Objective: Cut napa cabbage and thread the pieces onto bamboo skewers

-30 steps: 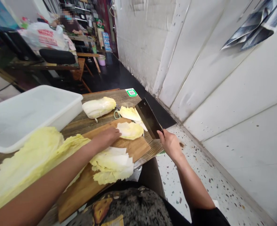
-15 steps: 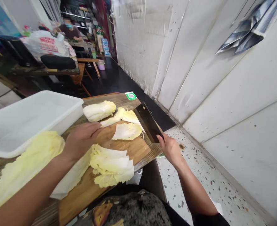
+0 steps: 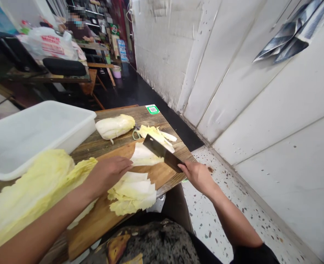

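My right hand [image 3: 196, 174] is closed round the handle of a dark cleaver [image 3: 162, 152], its blade over the right end of a napa cabbage leaf [image 3: 144, 156]. That leaf lies on the wooden cutting board [image 3: 164, 174]. At its left end my left hand [image 3: 109, 172] grips it, fingers pressed together. Nearer to me on the board is a stack of cut cabbage pieces [image 3: 134, 192]. Large cabbage leaves [image 3: 38, 187] lie left of the board, partly hidden under my left forearm. Behind the board rest a partial cabbage head [image 3: 115, 126] and some loose leaf pieces [image 3: 153, 132].
A white plastic tub [image 3: 76, 130] stands at the table's left. A green QR card [image 3: 152, 109] lies at the far corner of the wooden table [image 3: 107, 110]. A pale wall [image 3: 233, 91] runs along the right. Farther back, a person [image 3: 81, 33] sits at another table.
My left hand has moved right onto the leaf on the board. The cleaver has shifted left over that leaf. A leaf now covers the board's near-left leaf area less; the cut stack stays put.
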{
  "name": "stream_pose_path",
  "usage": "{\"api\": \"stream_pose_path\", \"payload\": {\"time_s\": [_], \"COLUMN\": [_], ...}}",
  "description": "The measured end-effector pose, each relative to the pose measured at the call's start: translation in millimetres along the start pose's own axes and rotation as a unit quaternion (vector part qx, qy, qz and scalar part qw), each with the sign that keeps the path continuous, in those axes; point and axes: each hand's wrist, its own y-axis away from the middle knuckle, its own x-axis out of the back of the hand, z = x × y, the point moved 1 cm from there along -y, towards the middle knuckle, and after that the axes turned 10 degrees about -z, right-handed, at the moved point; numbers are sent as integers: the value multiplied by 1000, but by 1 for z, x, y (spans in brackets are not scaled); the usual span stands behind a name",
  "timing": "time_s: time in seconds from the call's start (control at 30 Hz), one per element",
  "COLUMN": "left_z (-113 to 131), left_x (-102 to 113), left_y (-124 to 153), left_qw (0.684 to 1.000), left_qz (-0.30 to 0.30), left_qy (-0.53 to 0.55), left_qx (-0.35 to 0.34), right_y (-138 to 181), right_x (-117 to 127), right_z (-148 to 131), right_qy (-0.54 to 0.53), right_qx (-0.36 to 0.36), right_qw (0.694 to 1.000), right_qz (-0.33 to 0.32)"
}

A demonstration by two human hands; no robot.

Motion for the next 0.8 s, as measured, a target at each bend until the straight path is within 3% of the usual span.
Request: {"api": "stream_pose_path", "payload": {"time_s": [0.17,0.23,0.33,0.5,0.63,0.8], "left_z": [35,43,41,26,14,-14], "left_x": [28,29,14,-11,-6,-4], "left_y": [25,18,-13,-55,-48,-31], "left_qw": [984,974,973,983,990,988], "left_qz": [32,-2,-45,-77,-68,-142], "left_qy": [-115,-115,-71,42,83,60], "left_qx": [130,196,216,164,88,-32], "right_y": [0,-2,-7,-10,-5,6], "right_x": [2,1,-3,-9,-10,-11], "right_z": [6,5,-1,-6,-2,2], "right_qy": [-49,-54,-54,-61,-54,-50], "right_qx": [-44,-45,-35,-34,-42,-8], "right_qw": [997,996,997,997,997,998], "right_qz": [50,55,49,34,37,23]}}
